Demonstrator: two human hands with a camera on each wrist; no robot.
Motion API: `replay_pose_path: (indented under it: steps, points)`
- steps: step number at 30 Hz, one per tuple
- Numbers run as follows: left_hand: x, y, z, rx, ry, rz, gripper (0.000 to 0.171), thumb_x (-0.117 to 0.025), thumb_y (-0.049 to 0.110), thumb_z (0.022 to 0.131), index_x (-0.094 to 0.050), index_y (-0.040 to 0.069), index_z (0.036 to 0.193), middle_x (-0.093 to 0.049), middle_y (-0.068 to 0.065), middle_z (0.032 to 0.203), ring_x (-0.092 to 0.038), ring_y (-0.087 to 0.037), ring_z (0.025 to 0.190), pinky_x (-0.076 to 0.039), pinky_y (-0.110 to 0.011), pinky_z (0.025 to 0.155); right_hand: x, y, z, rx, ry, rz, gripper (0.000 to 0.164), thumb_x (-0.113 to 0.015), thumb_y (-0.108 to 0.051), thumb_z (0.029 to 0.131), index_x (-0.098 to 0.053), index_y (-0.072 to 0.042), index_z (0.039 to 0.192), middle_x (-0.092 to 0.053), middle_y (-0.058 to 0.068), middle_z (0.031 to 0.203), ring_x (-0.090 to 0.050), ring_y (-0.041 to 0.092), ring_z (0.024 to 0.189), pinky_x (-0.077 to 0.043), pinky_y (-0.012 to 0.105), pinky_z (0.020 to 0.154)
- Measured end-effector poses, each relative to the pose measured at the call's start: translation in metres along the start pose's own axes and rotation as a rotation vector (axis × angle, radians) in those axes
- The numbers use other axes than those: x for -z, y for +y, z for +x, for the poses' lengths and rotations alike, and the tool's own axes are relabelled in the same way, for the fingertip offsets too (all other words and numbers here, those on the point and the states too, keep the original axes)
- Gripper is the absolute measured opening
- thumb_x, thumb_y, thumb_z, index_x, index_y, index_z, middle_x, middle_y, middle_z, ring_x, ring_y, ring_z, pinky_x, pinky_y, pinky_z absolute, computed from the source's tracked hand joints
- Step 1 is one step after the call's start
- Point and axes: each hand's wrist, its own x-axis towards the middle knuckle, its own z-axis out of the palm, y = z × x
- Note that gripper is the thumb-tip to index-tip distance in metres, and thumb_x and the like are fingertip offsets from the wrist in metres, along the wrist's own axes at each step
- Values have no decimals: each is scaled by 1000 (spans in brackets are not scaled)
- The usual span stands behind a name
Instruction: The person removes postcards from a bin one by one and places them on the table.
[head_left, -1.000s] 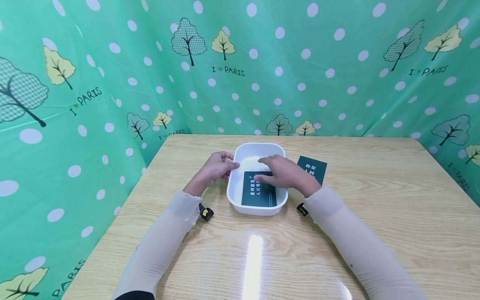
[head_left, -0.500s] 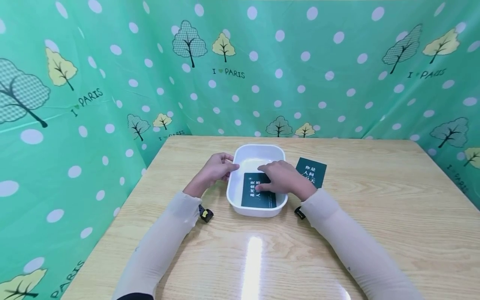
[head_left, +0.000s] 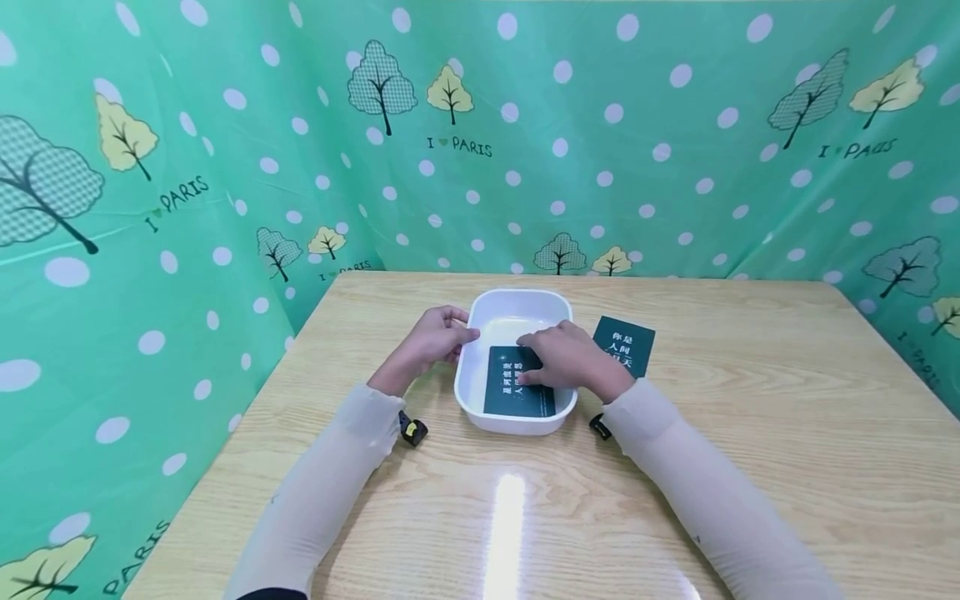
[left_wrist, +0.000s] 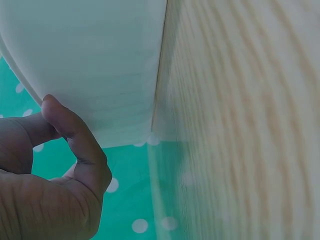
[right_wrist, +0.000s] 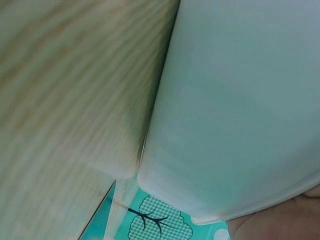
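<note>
A white rectangular plastic tub (head_left: 517,425) with rounded corners stands on the wooden table. My left hand (head_left: 433,340) holds its left rim, the thumb over the edge and the other fingers outside; in the left wrist view the left hand (left_wrist: 65,170) pinches that rim. Inside the tub's near half lies a dark green card (head_left: 510,402) with white Chinese writing. Over the tub's right side reaches my right hand (head_left: 567,357), thumb and forefinger spread, low over the card and partly covering it. In the right wrist view, the tub's outer wall (right_wrist: 235,100) hides most of that hand.
A second dark green card (head_left: 630,340) with white writing lies on the table just right of the tub, partly behind the right wrist. Black devices sit at both wrists, one beside the left cuff (head_left: 412,430). A green dotted curtain (head_left: 555,167) stands behind the wooden table (head_left: 750,400).
My right hand has lowered a little toward the near side of the tub, over the card in it. More of the second card shows. The left hand keeps its hold.
</note>
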Motion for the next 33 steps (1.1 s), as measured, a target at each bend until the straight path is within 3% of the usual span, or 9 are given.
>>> replay_pose_path:
  steps: [19,33]
  points:
    - [0,2,-1,3,-16,-6,33,-69,12,91,-52,6,119,-61,-14,93,-58,-19,65,-53,-31,55,2,-3,-1,-34,35,65,66,-74,-49,83,-54,-19,138,-59,5,126,-52,24,107,-41,45,97]
    - [1,1,-2,-12,-19,-6,36,-70,11,89,-53,4,120,-62,-16,94,-57,-18,64,-53,-34,59,6,-7,-4,0,115,77,73,-78,-45,80,-53,-11,139,-53,8,117,-47,21,97,-48,36,86]
